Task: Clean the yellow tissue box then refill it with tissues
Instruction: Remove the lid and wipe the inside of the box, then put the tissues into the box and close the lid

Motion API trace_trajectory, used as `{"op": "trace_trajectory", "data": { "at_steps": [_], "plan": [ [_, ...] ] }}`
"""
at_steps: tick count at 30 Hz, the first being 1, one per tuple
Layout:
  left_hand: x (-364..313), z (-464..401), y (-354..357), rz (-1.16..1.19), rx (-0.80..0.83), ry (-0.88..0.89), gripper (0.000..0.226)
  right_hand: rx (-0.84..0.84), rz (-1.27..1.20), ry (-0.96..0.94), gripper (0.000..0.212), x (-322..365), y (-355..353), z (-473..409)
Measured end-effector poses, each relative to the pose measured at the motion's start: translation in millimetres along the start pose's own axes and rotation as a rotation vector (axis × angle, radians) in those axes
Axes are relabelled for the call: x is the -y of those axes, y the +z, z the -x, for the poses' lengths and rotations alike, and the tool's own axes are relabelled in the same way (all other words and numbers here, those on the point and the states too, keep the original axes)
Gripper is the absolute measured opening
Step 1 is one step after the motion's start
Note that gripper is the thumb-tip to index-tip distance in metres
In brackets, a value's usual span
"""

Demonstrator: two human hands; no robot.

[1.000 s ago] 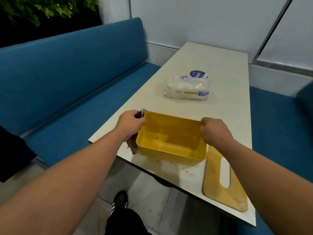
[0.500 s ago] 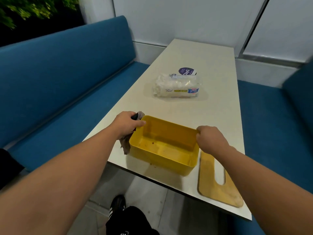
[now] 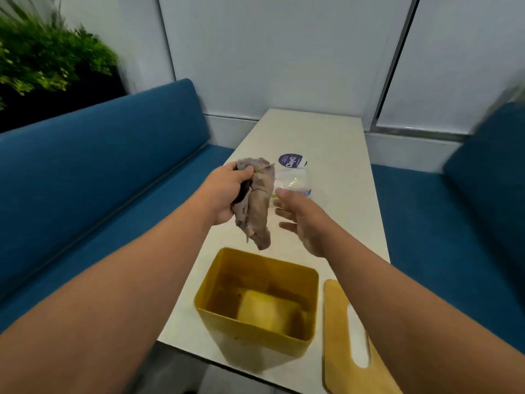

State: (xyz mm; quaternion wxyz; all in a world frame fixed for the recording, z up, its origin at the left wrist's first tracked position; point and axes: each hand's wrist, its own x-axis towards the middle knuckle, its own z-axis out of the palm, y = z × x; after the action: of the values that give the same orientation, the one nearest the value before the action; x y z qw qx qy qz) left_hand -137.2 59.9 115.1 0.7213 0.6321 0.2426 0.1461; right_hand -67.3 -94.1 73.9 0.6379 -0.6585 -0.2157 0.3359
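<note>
The open yellow tissue box [image 3: 216,282] stands on the near end of the pale table [image 3: 338,155], with stains on its inner floor. Above and beyond it my left hand [image 3: 227,191] is raised and grips a crumpled grey-brown cloth [image 3: 257,206] that hangs down over the table. My right hand [image 3: 301,220] is held up just right of the cloth, fingers spread, holding nothing. A clear pack of white tissues [image 3: 298,182] lies farther back, partly hidden behind the cloth and my right hand. The wooden lid [image 3: 338,336] with its slot lies flat to the right of the box.
Blue bench seats [image 3: 93,177] run along both sides of the table. A round purple-labelled pack [image 3: 289,161] lies beside the tissues. Green plants [image 3: 42,61] sit behind the left bench. White wall panels close the far end.
Both hands have let go of the yellow box and risen. My left hand lifted the cloth up over the table, my right hand opened beside it. The view tilted upward.
</note>
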Motion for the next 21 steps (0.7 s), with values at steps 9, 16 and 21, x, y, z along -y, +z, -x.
{"op": "trace_trajectory", "data": {
  "at_steps": [9,16,21],
  "plan": [
    [12.9,-59.6,63.7,-0.193,0.112,-0.041,0.021,-0.089,-0.362,0.141,0.034,4.4,-62.4,-15.8],
    [77.4,-95.0,107.4,-0.178,0.194,-0.255,0.007,-0.51,-0.173,0.201,0.012,-49.0,-118.0,-30.9],
    [118.2,-109.2,126.1,-0.267,0.316,-0.356,0.03,-0.696,-0.003,0.293,0.014,-91.5,-144.0,-31.2]
  ]
}}
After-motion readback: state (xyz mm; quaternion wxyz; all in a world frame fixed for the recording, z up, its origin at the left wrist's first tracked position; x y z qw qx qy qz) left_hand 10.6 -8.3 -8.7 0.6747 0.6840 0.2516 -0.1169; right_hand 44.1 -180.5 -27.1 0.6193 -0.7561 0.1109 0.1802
